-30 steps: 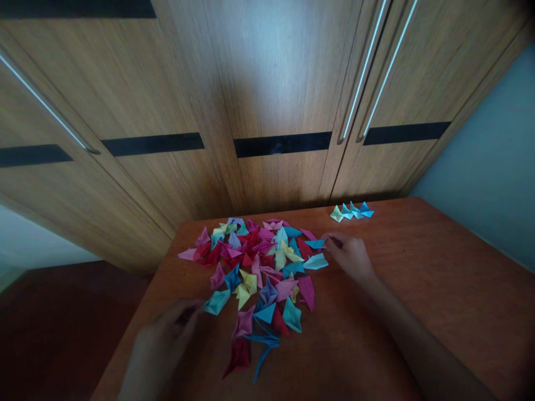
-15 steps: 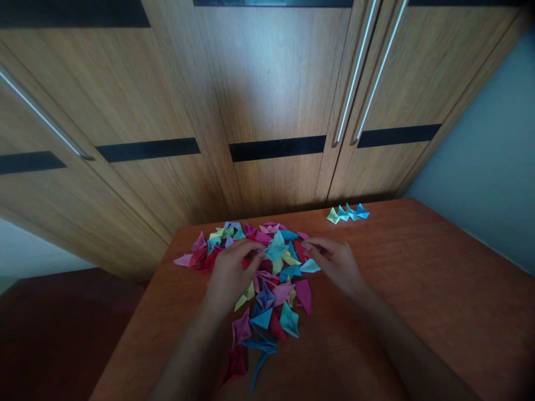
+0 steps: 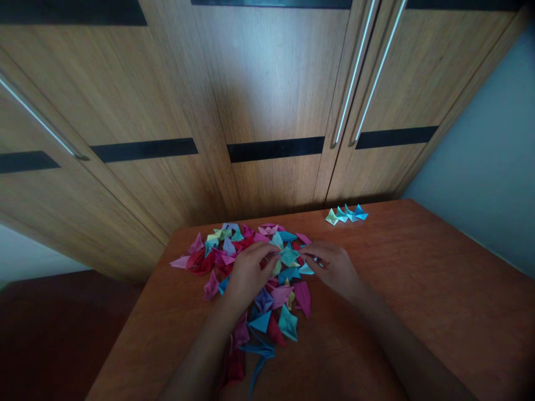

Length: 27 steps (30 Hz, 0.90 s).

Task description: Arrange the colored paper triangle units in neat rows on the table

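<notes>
A heap of small folded paper pieces (image 3: pixel 251 278) in pink, red, blue, teal and yellow lies on the wooden table (image 3: pixel 397 289). My left hand (image 3: pixel 247 274) rests over the middle of the heap, its fingers pinched on a teal piece (image 3: pixel 288 256). My right hand (image 3: pixel 334 268) is at the heap's right edge. Its fingertips are closed close to the same teal piece, on a small blue piece that is mostly hidden. A light blue piece (image 3: pixel 306 269) lies just under those fingers.
A short row of joined green and blue pieces (image 3: pixel 346 214) sits at the table's far edge, to the right. Wooden wardrobe doors with long metal handles (image 3: pixel 355 72) stand right behind the table. The table's left edge (image 3: pixel 137 312) drops to a dark floor.
My left hand came up from the near left corner onto the middle of the heap. My right hand drew inward from the heap's right edge, and both hands now meet at the teal piece.
</notes>
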{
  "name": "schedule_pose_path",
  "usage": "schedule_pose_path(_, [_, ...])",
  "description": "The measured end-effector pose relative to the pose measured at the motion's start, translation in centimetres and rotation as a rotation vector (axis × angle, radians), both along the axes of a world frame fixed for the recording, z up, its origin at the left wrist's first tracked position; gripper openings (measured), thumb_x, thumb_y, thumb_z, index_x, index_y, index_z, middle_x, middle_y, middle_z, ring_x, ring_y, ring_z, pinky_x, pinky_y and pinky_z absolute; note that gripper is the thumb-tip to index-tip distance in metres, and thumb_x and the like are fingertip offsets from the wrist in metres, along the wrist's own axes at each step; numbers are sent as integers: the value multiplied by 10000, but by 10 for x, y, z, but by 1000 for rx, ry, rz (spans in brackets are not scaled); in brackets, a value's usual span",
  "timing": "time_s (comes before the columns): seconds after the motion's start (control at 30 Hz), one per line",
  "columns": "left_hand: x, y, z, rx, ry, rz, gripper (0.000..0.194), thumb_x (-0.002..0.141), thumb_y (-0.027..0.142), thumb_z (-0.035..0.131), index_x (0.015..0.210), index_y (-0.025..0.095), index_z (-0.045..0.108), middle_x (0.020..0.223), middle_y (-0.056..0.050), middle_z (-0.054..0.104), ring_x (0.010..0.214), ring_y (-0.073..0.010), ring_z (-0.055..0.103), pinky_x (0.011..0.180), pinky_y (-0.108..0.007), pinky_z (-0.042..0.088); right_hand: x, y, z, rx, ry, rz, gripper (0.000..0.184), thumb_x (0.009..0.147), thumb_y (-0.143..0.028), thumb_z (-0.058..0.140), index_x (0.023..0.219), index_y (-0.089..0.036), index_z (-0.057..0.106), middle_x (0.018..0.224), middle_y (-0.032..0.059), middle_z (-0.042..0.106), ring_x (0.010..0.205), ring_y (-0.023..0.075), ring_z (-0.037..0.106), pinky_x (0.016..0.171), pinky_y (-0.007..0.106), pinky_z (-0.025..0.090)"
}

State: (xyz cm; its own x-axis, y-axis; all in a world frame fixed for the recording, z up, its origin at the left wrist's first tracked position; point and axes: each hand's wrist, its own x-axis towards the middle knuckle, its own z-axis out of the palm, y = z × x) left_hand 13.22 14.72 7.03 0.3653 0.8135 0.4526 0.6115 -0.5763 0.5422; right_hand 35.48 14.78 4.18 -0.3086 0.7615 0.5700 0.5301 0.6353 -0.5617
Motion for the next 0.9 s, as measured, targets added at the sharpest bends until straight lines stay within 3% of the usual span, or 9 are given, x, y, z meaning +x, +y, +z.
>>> schedule_pose_path(0.17, [-11, -6, -4, -29, -35, 59, 158, 852, 174, 591, 996, 208, 647, 957, -40, 698, 848, -166, 657, 779, -284, 516, 3, -1, 1, 8, -1, -45, 170, 878, -228, 549, 939, -253, 705, 905, 17, 721, 815, 144, 669, 716, 236, 530])
schedule_pose_path(0.37, [-43, -26, -5, -70, 16, 117, 142, 874, 212, 550, 960, 216, 662, 951, -32, 723, 869, -170, 678, 775, -273, 525, 32, 11, -4, -30, 128, -333, 184, 849, -317, 569, 882, -213, 717, 858, 34, 736, 699, 156, 674, 648, 257, 540])
schedule_pose_path(0.53, [-68, -50, -9, -143, 75, 220, 167, 874, 281, 535, 929, 233, 685, 932, -24, 743, 846, -185, 699, 755, -273, 544, 82, 33, -15, -65, 157, -557, 273, 828, -386, 564, 921, -183, 722, 892, 63, 735, 687, 175, 671, 676, 287, 533])
schedule_pose_path(0.67, [-84, -66, -16, -184, 77, 321, 209, 853, 343, 547, 936, 245, 712, 968, -21, 759, 874, -202, 711, 806, -273, 548, 134, 57, -22, -84, 63, -812, 307, 814, -383, 556, 938, -158, 724, 864, 88, 734, 734, 201, 678, 723, 284, 514])
schedule_pose_path(0.8, [-94, -71, -25, -208, 56, 390, 252, 847, 396, 553, 944, 238, 723, 980, -21, 761, 888, -204, 713, 843, -268, 541, 180, 78, -27, -167, -116, -1086, 337, 810, -374, 537, 987, -160, 727, 904, 111, 727, 848, 253, 669, 751, 322, 487])
schedule_pose_path(0.9, [-95, -69, -29, -229, 40, 406, 268, 853, 418, 545, 942, 236, 720, 967, -18, 761, 857, -195, 717, 823, -259, 546, 200, 89, -31, -254, -190, -1190, 350, 803, -382, 536, 1018, -183, 729, 936, 137, 717, 866, 288, 658, 713, 357, 479])
